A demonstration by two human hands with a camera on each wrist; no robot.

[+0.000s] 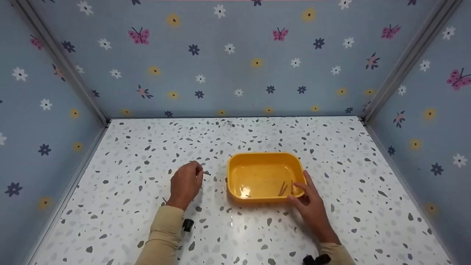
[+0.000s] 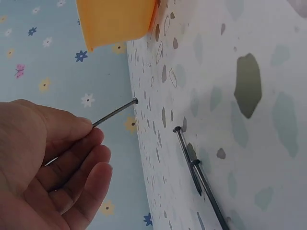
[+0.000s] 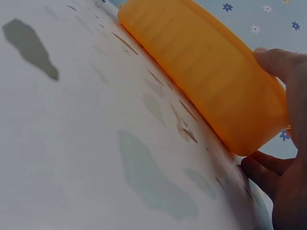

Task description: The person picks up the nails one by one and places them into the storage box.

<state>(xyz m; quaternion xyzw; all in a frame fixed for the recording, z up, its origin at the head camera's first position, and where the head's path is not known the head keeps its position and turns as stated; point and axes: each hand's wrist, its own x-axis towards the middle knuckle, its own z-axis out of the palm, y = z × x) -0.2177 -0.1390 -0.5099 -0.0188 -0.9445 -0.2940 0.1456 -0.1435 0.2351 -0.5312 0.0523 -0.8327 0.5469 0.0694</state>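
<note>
Plainly, a nail juts from the left grip.

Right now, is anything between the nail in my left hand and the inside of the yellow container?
Only the yellow container's raised left wall, so the nail would likely need lifting over it. Nothing else visible stands between them; your right hand holds the opposite end.

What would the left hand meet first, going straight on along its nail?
Probably the left side of the yellow container, nail leading, though the left hand might pass above, its height being unclear.
</note>
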